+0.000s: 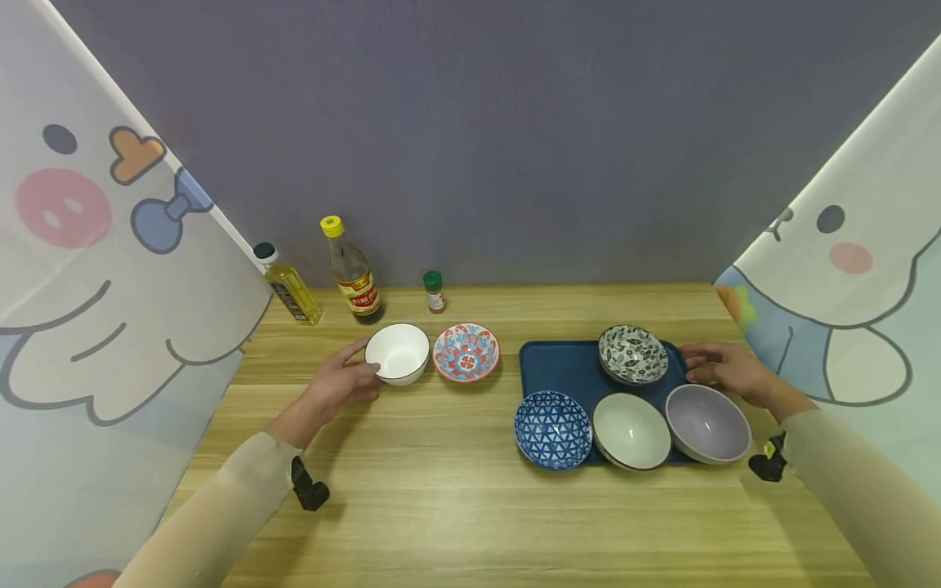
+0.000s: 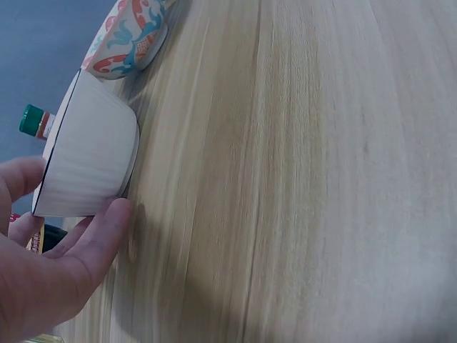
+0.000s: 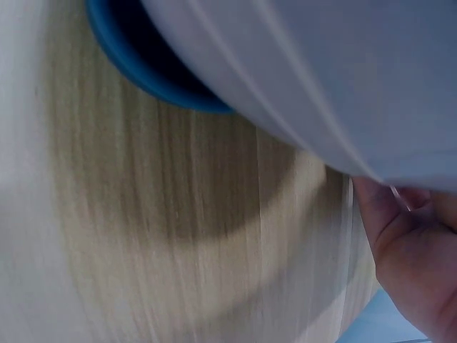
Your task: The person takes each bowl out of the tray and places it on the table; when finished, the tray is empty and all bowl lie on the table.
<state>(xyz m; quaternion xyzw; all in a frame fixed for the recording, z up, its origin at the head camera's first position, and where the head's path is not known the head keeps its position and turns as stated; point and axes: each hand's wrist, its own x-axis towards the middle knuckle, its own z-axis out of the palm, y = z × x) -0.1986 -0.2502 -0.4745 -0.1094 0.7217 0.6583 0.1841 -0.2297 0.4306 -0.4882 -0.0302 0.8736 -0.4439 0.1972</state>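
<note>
My left hand (image 1: 345, 377) holds the white bowl (image 1: 400, 353) by its left side, thumb at the dark rim and fingers against the outer wall. In the left wrist view, the fingertips reach near the foot of that bowl. Just right of it sits a red-and-blue floral bowl (image 1: 466, 353). My right hand (image 1: 724, 369) is at the right edge of the blue tray (image 1: 562, 367), behind the lavender bowl (image 1: 708, 425) and beside the black-and-white floral bowl (image 1: 632, 355). In the right wrist view the lavender bowl hides its fingertips; I cannot tell whether they grip the tray.
A blue triangle-patterned bowl (image 1: 553, 430) and a cream bowl (image 1: 631, 431) stand along the tray's front. Behind the left hand are an oil bottle (image 1: 292, 287), a yellow-capped dark sauce bottle (image 1: 356, 278) and a green-capped jar (image 1: 434, 292). Cartoon curtains flank the wooden table (image 1: 441, 523).
</note>
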